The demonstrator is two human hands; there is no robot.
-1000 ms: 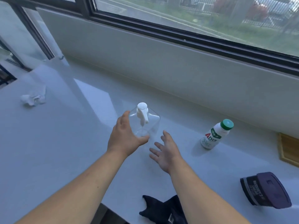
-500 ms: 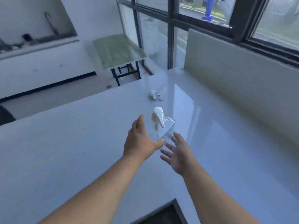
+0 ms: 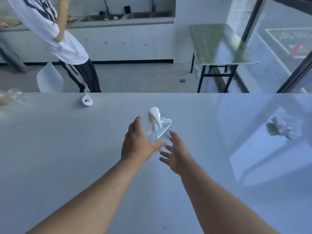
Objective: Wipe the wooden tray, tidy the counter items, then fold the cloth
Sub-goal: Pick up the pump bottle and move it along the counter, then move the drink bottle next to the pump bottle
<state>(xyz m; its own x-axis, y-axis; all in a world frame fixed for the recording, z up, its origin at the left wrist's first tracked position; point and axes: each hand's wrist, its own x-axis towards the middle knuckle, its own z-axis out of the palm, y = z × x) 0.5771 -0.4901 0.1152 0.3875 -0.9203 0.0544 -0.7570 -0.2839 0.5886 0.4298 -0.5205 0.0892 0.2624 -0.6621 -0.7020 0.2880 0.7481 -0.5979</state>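
Observation:
A clear plastic pump bottle (image 3: pixel 157 127) with a white pump head is in the middle of the white counter (image 3: pixel 67 157). My left hand (image 3: pixel 137 144) grips its left side, thumb at the front. My right hand (image 3: pixel 175 153) is beside its lower right, fingers spread, holding nothing. A crumpled white tissue (image 3: pixel 281 128) lies on the counter at the right. The wooden tray and the cloth are out of view.
A small white controller (image 3: pixel 87 100) sits near the counter's far edge. Clear plastic wrap (image 3: pixel 14 96) lies at the far left. Behind the counter stand a person in a white shirt (image 3: pixel 55 31), a white chair (image 3: pixel 49 78) and a green-topped folding table (image 3: pixel 217 43).
My view has swung left, from the window wall to the room behind the counter. The green-capped bottle, dark container and cloth have left view. My left hand stays on the pump bottle.

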